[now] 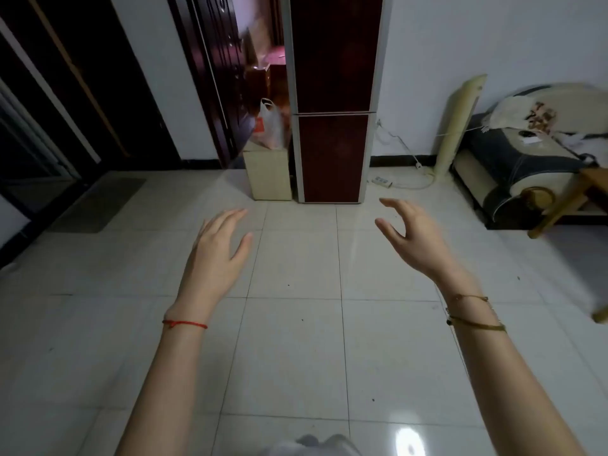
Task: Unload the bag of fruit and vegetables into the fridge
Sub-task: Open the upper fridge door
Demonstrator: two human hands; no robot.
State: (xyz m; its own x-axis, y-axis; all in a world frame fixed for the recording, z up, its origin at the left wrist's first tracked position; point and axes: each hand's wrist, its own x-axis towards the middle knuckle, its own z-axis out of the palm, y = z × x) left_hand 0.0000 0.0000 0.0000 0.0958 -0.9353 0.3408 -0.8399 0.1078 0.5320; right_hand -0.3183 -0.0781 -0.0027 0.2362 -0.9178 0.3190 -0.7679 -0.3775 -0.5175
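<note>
A tall dark red fridge [334, 93] with grey edges stands against the far wall, both doors closed. Left of it a white plastic bag [270, 126] with an orange mark sits on a low cream cabinet [268, 174]. What the bag holds is hidden. My left hand [217, 245] stretches out over the floor, fingers straight, holding nothing. My right hand [411, 235] is raised beside it with fingers loosely bent, also holding nothing. Both hands are well short of the fridge and the bag.
Pale floor tiles [296, 340] lie between me and the fridge. A sofa [526, 159] piled with cloth and a wooden stool leg [559, 205] stand at right. A power strip [381, 182] and cable lie beside the fridge. A dark doorway [230, 77] opens left of the cabinet.
</note>
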